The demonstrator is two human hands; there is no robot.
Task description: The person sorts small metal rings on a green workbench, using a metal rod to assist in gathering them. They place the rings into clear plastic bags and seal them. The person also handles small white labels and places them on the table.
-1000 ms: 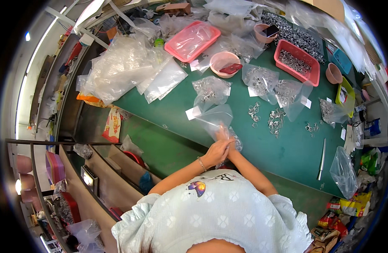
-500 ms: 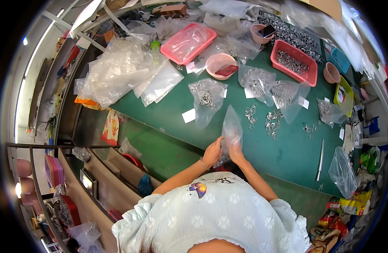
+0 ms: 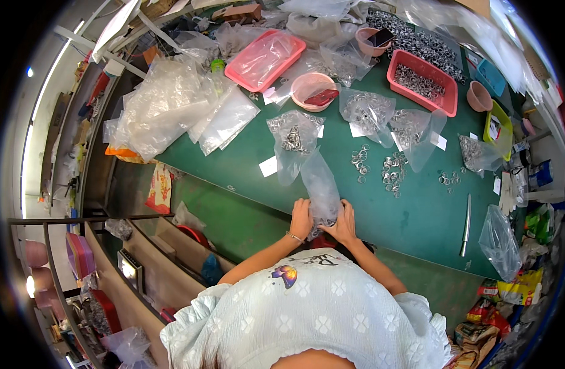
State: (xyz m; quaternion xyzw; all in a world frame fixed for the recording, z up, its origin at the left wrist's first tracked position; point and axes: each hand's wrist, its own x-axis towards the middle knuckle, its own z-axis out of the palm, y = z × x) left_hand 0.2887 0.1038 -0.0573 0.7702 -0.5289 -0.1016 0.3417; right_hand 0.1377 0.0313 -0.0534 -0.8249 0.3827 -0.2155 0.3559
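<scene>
A clear plastic bag (image 3: 321, 184) stands at the table's near edge, its empty upper part leaning away from me. Metal rings (image 3: 320, 230) show through its lower end. My left hand (image 3: 301, 218) is closed on the bag's left side. Gripping its right side is my right hand (image 3: 342, 225), thumb turned inward across the rings. The bag's top reaches another plastic bag of rings (image 3: 293, 140) lying beyond it. Small heaps of loose rings (image 3: 394, 174) lie to the right, below two more filled bags (image 3: 367, 112).
A pink tray of rings (image 3: 422, 85) and a heap of rings stand at the far right. Empty bags (image 3: 165, 104) are piled far left, near a pink tray (image 3: 267, 60) and a bowl (image 3: 312, 92). Metal tweezers (image 3: 466, 226) lie near the right edge.
The bag has come down and left to the table edge, its top now tilting away. My right hand has moved from up beside the bag to its lower right side.
</scene>
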